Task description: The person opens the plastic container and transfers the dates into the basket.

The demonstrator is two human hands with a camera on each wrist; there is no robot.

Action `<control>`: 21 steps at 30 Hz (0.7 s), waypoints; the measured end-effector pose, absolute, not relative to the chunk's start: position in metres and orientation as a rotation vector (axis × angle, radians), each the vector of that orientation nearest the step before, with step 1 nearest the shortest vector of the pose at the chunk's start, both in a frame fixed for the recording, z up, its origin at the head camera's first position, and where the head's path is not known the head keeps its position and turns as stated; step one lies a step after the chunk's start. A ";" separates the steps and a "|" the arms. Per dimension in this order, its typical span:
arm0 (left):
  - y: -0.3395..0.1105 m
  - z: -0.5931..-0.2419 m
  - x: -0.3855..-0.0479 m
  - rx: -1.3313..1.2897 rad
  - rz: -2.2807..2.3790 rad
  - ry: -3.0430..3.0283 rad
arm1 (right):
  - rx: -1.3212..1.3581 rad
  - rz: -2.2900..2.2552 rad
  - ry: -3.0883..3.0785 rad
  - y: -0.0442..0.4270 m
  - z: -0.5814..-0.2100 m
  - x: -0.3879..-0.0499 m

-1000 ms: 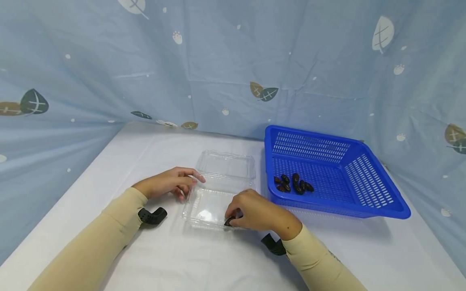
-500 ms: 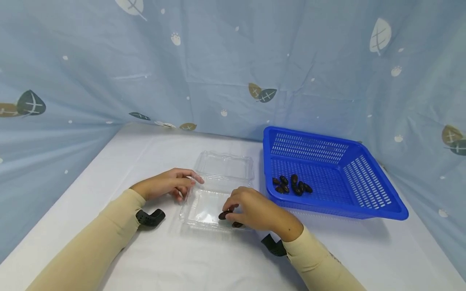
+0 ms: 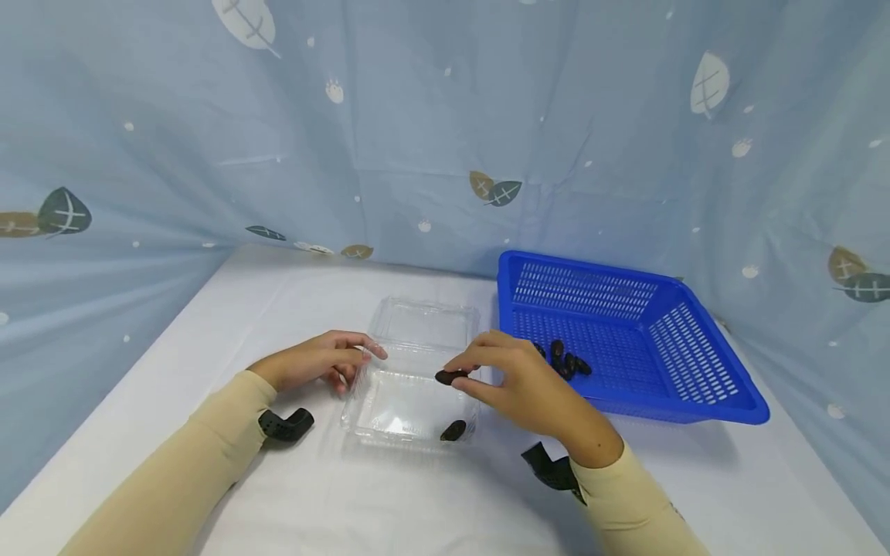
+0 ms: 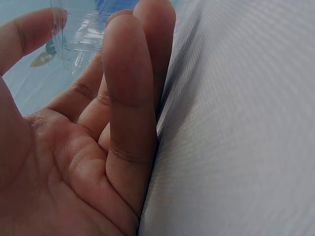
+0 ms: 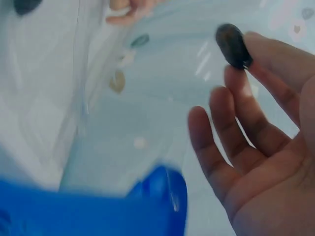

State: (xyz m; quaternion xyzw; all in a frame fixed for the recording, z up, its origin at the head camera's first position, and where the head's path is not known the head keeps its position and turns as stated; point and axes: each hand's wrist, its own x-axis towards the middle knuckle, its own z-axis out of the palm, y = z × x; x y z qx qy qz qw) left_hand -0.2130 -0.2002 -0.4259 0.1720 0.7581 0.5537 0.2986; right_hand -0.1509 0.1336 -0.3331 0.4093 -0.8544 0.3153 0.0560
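Between thumb and fingertips my right hand [image 3: 518,378] pinches a dark brown date [image 5: 233,46], held above the right side of a clear plastic clamshell container [image 3: 396,401]. Inside the container's near right corner lies another date [image 3: 453,430]. My left hand [image 3: 320,359] is at the container's left edge near the hinge. The left wrist view shows the thumb [image 4: 37,32] against the plastic rim, with a finger on the other side; the other fingers hang loosely curled by the white cloth. The container's lid [image 3: 424,323] lies folded back, away from me.
To the right of the container stands a blue plastic basket [image 3: 667,401]. Several dates [image 3: 563,363] lie in its left part, partly hidden by my right hand. A blue patterned curtain [image 3: 417,116] hangs behind the white-covered table [image 3: 313,494].
My right hand has let go of one date in the container's corner, and has lifted a second one up and away toward the right. My left hand stays at the rim.
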 end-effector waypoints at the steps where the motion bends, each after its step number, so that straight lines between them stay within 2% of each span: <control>1: -0.201 -0.427 -0.213 0.461 1.471 2.009 | 1.218 0.971 -2.569 0.139 -0.332 -0.151; 8: -0.207 -0.429 -0.210 0.438 1.466 2.017 | 0.938 0.925 -2.552 0.183 -0.327 -0.168; 14: -0.206 -0.428 -0.212 0.438 1.456 2.031 | 0.667 0.752 -2.747 0.228 -0.337 -0.193; 21: -0.201 -0.426 -0.214 0.482 1.462 2.016 | 0.574 0.607 -3.027 0.257 -0.346 -0.206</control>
